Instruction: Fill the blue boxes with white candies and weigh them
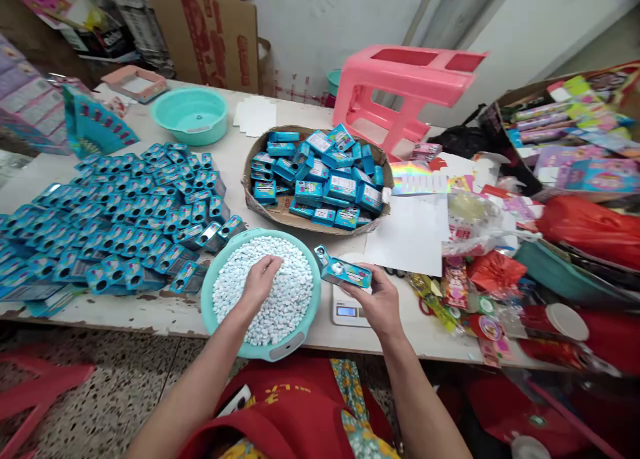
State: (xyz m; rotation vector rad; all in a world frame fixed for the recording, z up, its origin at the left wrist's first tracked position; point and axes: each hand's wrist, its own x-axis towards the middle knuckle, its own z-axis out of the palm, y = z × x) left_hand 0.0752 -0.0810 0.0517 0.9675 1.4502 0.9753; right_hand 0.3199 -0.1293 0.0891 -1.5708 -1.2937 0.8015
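At the near edge of the worktop (165, 315), the left hand (260, 279) reaches down into a teal basin (207, 299) filled with small white pellets (285, 299). Its fingers (273, 264) are bunched together with the tips among the pellets; whether they grip any cannot be told. Just right of the basin, the right hand (381, 304) holds a small blue box (345, 272) lengthwise, thumb and fingers pinching its long sides, the open end turned toward the basin. The box hangs just above a white digital scale (346, 310), which sits at the near edge, partly hidden under the hand. Toward the worktop's left edge lie many rows of open blue boxes (125, 212), packed close together. Behind the basin, mid-worktop, a round woven tray (249, 195) holds a heap of closed blue boxes (325, 179). An empty teal bowl (193, 115) stands near the far edge, and a pink plastic stool (405, 85) sits at the far edge beyond the tray.
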